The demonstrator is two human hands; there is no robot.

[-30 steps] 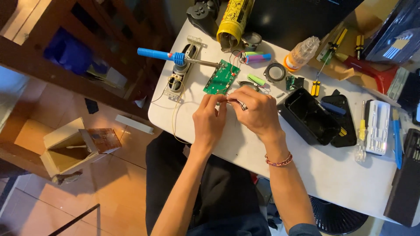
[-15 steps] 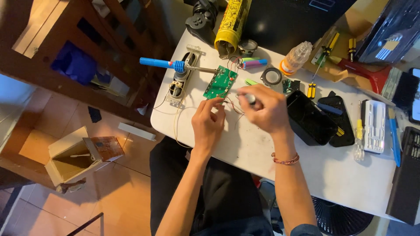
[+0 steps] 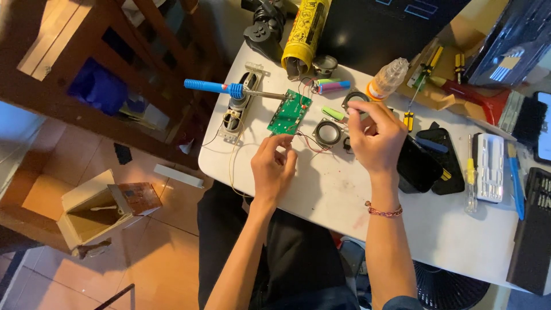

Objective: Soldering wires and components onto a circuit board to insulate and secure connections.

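My left hand (image 3: 272, 166) sits just below the green circuit board (image 3: 290, 112), fingertips pinched shut on the thin red wires (image 3: 310, 144) that trail off the board's lower edge toward the small round speaker (image 3: 328, 133) beside it. A second ago both my hands were bunched together right under the board; since then my right hand (image 3: 373, 135) has lifted away and moved past the speaker to the board's far side, where its thumb and forefinger are pressed together, though I cannot tell whether anything small is caught between them. That split leaves the left hand alone steadying the wiring while the right is up near the dark ring (image 3: 357, 99) and the green battery cell (image 3: 334, 113), so I judge the joint work on the wires has paused and the right is fetching or positioning a part. The blue-handled soldering iron (image 3: 229, 89) lies untouched with its tip pointing at the board's upper corner, resting across the long speaker frame (image 3: 238, 106) on the white table (image 3: 356, 212). The yellow can (image 3: 304, 28) stands beyond the board
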